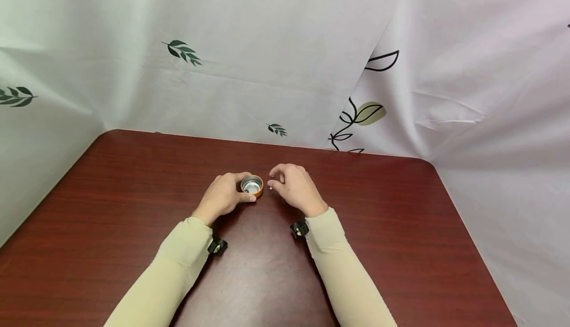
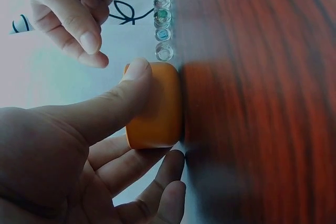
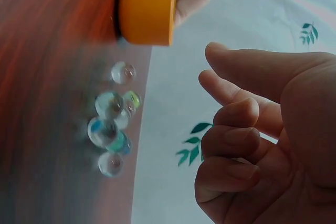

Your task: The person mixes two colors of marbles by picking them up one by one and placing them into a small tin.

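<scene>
A small round orange tin [image 1: 252,186] with a shiny metal inside stands on the table with its mouth up. My left hand [image 1: 226,193] grips it from the left, the thumb [image 2: 137,72] pressed on the near side and fingers around the far side. Just right of the tin lie several clear glass marbles [image 3: 109,104], some with green, blue or yellow inside; in the head view my right hand [image 1: 291,186] hides most of them. That hand hovers over the marbles with thumb and forefinger extended, other fingers curled loosely, nothing between them.
The dark red-brown wooden table [image 1: 401,228] has rounded far corners. Behind and beside it hangs a white curtain [image 1: 249,70] with leaf prints, meeting the table's far edge. Black wrist cameras [image 1: 300,229] sit under both light sleeves.
</scene>
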A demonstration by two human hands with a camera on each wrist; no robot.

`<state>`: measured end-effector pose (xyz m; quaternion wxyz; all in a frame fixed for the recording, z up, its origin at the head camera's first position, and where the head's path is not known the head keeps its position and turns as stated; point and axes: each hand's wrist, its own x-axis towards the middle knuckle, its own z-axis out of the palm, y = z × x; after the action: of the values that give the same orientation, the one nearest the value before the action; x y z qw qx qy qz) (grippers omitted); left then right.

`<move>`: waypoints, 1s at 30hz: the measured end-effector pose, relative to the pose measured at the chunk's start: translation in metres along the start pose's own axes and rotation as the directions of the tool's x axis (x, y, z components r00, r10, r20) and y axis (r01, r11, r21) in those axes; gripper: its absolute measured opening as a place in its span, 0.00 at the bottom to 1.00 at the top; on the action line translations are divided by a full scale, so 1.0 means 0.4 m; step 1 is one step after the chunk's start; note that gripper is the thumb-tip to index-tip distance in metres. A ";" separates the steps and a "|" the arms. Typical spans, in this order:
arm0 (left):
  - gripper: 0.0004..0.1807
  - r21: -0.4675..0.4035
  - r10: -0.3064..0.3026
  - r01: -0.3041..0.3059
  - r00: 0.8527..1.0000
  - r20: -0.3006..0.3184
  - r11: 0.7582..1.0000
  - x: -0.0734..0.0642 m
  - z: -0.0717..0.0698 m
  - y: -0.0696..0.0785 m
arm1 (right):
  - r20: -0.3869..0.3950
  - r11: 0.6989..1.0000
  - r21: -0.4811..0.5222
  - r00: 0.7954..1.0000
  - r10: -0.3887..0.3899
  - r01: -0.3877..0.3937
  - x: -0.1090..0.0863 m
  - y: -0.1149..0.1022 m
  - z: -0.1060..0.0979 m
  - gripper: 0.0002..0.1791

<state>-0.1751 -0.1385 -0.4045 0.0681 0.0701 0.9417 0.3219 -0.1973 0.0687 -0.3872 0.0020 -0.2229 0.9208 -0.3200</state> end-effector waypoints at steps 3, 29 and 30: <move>0.31 0.002 -0.003 0.003 1.000 -0.001 1.000 0.001 0.000 -0.001 | -0.013 1.000 0.006 1.000 0.015 -0.015 -0.002 0.007 -0.010 0.09; 0.33 0.006 -0.024 0.024 1.000 0.008 1.000 0.005 0.000 -0.001 | -0.073 0.997 0.017 0.994 0.076 -0.075 -0.010 0.065 -0.058 0.08; 0.33 0.005 -0.023 0.023 1.000 0.007 1.000 0.005 0.000 -0.001 | -0.070 0.997 0.020 0.994 0.080 -0.079 -0.010 0.067 -0.058 0.08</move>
<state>-0.1772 -0.1383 -0.4051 0.0750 0.0605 0.9430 0.3187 -0.2081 0.1026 -0.3850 -0.0161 -0.1747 0.9256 -0.3355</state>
